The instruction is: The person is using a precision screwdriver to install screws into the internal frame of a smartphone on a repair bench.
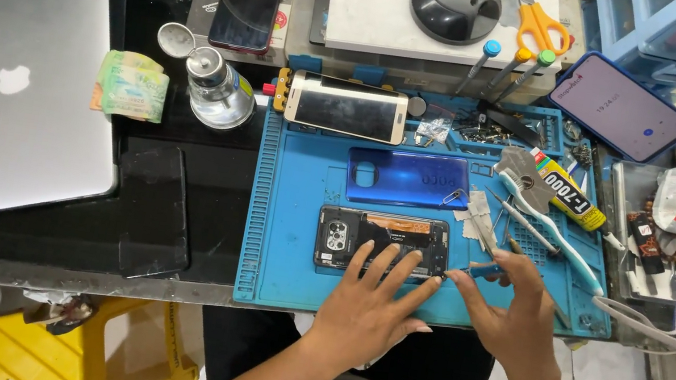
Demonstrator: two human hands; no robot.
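Observation:
An opened black phone (376, 234) lies face down on the blue work mat (290, 209), its insides and camera block showing. My left hand (375, 300) rests flat on its lower edge, fingers spread over it. My right hand (508, 312) pinches a small blue-handled tool (479, 269) whose tip points at the phone's right end. Above the phone lies a blue back cover (408, 178), and higher up a white-framed phone (346, 107) with a dark screen.
A silver laptop (10, 93) lies at the left, a black tablet (158, 211) next to it. A glue tube (571, 193), toothbrush (561, 239), screwdrivers (502, 67), orange scissors (539, 18), a metal liquid dispenser (216, 89) and two more phones surround the mat. A yellow stool (59, 349) stands below.

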